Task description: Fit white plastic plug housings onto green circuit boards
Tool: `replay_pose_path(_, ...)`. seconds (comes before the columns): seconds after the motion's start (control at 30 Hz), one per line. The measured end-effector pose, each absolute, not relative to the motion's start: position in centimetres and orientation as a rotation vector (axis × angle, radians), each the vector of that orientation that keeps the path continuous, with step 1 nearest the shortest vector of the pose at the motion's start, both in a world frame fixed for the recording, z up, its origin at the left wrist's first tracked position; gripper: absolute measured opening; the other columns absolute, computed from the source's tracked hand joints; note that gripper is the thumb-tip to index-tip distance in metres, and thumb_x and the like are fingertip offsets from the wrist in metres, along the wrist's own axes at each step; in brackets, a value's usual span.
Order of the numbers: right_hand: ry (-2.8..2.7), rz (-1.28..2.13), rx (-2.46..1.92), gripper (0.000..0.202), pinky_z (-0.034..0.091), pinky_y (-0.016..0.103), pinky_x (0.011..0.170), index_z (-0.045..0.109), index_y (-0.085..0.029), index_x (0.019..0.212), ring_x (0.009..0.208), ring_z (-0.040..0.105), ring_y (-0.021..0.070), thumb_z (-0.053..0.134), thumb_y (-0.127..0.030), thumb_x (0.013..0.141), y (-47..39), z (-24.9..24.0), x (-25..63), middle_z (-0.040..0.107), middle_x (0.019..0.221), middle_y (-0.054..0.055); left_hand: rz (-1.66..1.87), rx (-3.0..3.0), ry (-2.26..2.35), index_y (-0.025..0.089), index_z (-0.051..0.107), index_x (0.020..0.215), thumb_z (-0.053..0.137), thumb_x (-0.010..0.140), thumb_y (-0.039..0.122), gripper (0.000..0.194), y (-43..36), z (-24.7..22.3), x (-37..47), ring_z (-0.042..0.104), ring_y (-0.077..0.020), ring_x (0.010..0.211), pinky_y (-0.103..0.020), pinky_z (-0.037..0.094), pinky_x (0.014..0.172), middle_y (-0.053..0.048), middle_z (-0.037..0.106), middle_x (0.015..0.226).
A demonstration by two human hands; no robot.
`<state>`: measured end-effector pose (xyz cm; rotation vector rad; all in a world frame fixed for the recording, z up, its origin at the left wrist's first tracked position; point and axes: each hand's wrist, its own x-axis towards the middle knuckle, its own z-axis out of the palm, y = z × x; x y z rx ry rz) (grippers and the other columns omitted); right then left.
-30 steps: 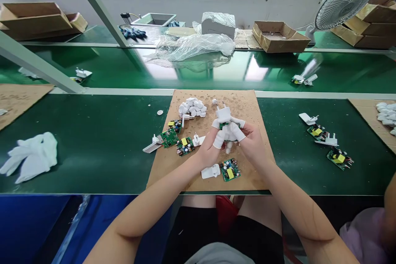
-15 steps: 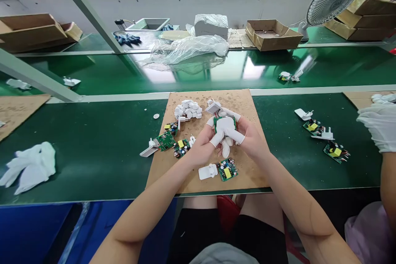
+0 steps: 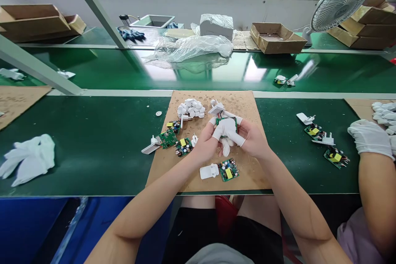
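Note:
Both hands meet over a brown board. My left hand and my right hand, with white coverings on several fingers, grip a green circuit board from its two sides. The fingers hide most of it. A white plug casing is just beyond the fingertips. Nearer me lie a white cover and a circuit board with a yellow part. Left of my hands are more circuit boards with white plug pieces, below a pile of small white caps.
A white glove lies at the left. At the right, a co-worker's gloved hand is near more circuit boards. Behind are a green belt, plastic wrap, an open carton and a fan.
The view has shifted slightly. My hands keep their hold on the circuit board. The co-worker's gloved hand at the right has moved, and small items on the belt have shifted left.

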<state>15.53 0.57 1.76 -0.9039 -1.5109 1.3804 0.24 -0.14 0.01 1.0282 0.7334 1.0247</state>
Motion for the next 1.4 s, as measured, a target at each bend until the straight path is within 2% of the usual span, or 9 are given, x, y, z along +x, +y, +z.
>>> replay_pose_path(0.1, -1.463, 1.41, -0.918, 0.056, 0.057, 0.029, 0.071, 0.068, -0.017, 0.119, 0.084, 0.066, 0.0191, 0.081, -0.048, 0.074, 0.7, 2.0, 15.9, 0.072, 0.097, 0.007, 0.999, 1.024, 0.655, 0.02, 0.046, 0.12, 0.068, 0.081, 0.061, 0.06, 0.0, 0.0, 0.1, 0.059, -0.0123, 0.042, -0.022, 0.039, 0.036, 0.003, 0.065, 0.068)
replay_pose_path(0.23, -1.379, 1.452, -0.943, 0.055, 0.053, 0.027, 0.058, 0.069, -0.017, 0.118, 0.064, 0.059, 0.0141, 0.078, -0.05, 0.075, 0.7, 2.2, 15.8, 0.069, 0.081, 0.003, 0.981, 1.146, 0.68, 0.018, 0.046, 0.118, 0.073, 0.082, 0.052, 0.057, -0.1, 0.4, 0.2, 0.06, -0.0125, 0.046, -0.023, 0.042, 0.04, 0.003, 0.063, 0.067)
replay_pose_path(0.4, -1.302, 1.401, -1.023, 0.049, 0.044, 0.024, 0.045, 0.074, -0.014, 0.099, 0.05, 0.049, 0.0097, 0.079, -0.053, 0.07, 0.6, 2.1, 15.1, 0.064, 0.066, 0.0, 0.995, 1.173, 0.716, 0.019, 0.047, 0.111, 0.072, 0.082, 0.053, 0.051, -0.4, 0.3, 0.4, 0.058, -0.0095, 0.045, -0.021, 0.042, 0.039, 0.004, 0.062, 0.069)
replay_pose_path(0.63, -1.369, 1.424, -0.977, 0.055, 0.051, 0.026, 0.051, 0.072, -0.017, 0.111, 0.058, 0.06, 0.0151, 0.071, -0.061, 0.079, 0.2, 2.0, 14.7, 0.067, 0.069, 0.002, 1.09, 1.075, 0.774, 0.02, 0.051, 0.103, 0.07, 0.081, 0.059, 0.048, 0.2, 0.0, 0.1, 0.058, -0.0111, 0.042, -0.022, 0.041, 0.036, 0.004, 0.064, 0.065)
replay_pose_path(0.77, -1.444, 1.371, -0.96, 0.053, 0.057, 0.03, 0.066, 0.071, -0.017, 0.112, 0.075, 0.064, 0.0177, 0.073, -0.059, 0.079, 0.1, 1.6, 14.6, 0.072, 0.087, 0.005, 1.154, 1.087, 0.912, 0.022, 0.05, 0.104, 0.073, 0.081, 0.051, 0.044, 0.2, -0.3, 0.3, 0.053, -0.0081, 0.037, -0.019, 0.04, 0.032, 0.008, 0.058, 0.061)
replay_pose_path(0.93, -1.487, 1.466, -0.902, 0.057, 0.058, 0.031, 0.068, 0.067, -0.016, 0.122, 0.072, 0.065, 0.0168, 0.077, -0.05, 0.078, 0.3, 1.4, 15.0, 0.072, 0.094, 0.007, 1.141, 1.095, 0.919, 0.021, 0.049, 0.105, 0.071, 0.081, 0.055, 0.047, 0.2, -0.6, 0.2, 0.057, -0.0107, 0.038, -0.021, 0.045, 0.033, 0.008, 0.059, 0.059)
replay_pose_path(1.1, -1.499, 1.511, -0.865, 0.061, 0.058, 0.032, 0.066, 0.065, -0.017, 0.127, 0.068, 0.066, 0.0169, 0.08, -0.046, 0.076, 0.6, 1.8, 15.7, 0.073, 0.09, 0.006, 1.087, 1.077, 0.794, 0.021, 0.049, 0.11, 0.071, 0.078, 0.062, 0.056, 0.3, 0.1, -0.1, 0.063, -0.0149, 0.044, -0.026, 0.051, 0.038, 0.004, 0.064, 0.066)
replay_pose_path(1.23, -1.461, 1.546, -0.849, 0.063, 0.052, 0.027, 0.054, 0.066, -0.016, 0.126, 0.061, 0.062, 0.0147, 0.077, -0.053, 0.076, 0.6, 2.1, 15.7, 0.07, 0.082, 0.004, 1.067, 1.127, 0.791, 0.021, 0.046, 0.107, 0.074, 0.078, 0.057, 0.054, 0.1, 0.4, 0.2, 0.059, -0.0115, 0.043, -0.022, 0.046, 0.037, 0.006, 0.061, 0.065)
replay_pose_path(1.4, -1.309, 1.492, -0.971, 0.051, 0.04, 0.023, 0.045, 0.074, -0.015, 0.103, 0.052, 0.051, 0.0114, 0.072, -0.059, 0.078, 0.5, 2.0, 15.0, 0.062, 0.064, 0.0, 1.057, 1.203, 0.865, 0.021, 0.045, 0.107, 0.067, 0.084, 0.056, 0.047, 0.0, 0.1, 0.4, 0.055, -0.009, 0.043, -0.021, 0.045, 0.038, 0.006, 0.058, 0.069)
